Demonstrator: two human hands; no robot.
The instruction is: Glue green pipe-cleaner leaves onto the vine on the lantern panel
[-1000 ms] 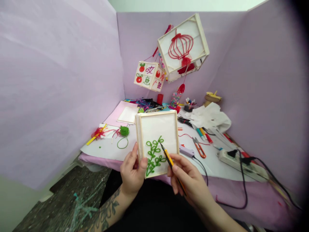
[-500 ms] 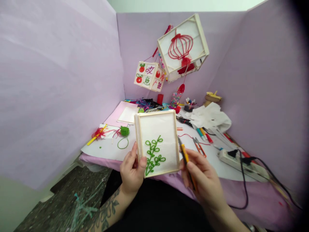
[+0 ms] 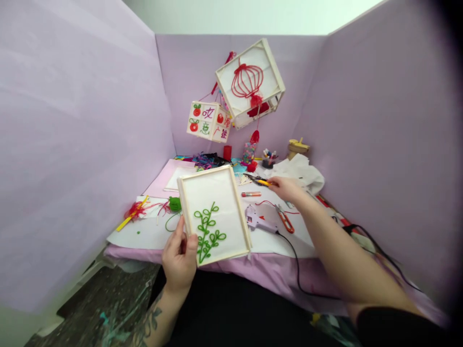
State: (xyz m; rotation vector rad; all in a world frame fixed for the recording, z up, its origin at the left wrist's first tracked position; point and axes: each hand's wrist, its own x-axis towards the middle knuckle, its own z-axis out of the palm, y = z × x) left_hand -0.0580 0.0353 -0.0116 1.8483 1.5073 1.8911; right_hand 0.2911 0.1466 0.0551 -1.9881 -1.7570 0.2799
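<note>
My left hand point(image 3: 180, 258) grips the lower left corner of a wooden-framed white panel point(image 3: 226, 193), thumb on its face. A green cord plant design point(image 3: 207, 231) is stuck on the panel. My right hand point(image 3: 287, 188) is stretched out over the table, fingers closed round a yellow and black tool point(image 3: 259, 181) that points left, just above the tabletop. A lilac glue gun point(image 3: 257, 219) lies on the table between the panel and my right arm.
Red snips point(image 3: 284, 219) lie beside the glue gun. Crumpled white paper point(image 3: 300, 172), a pen cup point(image 3: 268, 159) and a red marker point(image 3: 251, 194) sit further back. Two paper lanterns point(image 3: 249, 83) hang above. Green cord point(image 3: 175, 205) and red scraps point(image 3: 134, 210) lie left. Lilac walls enclose the table.
My right hand left the panel and reached forward across the table with the yellow tool. The panel sank a little to the left, and my view shifted right.
</note>
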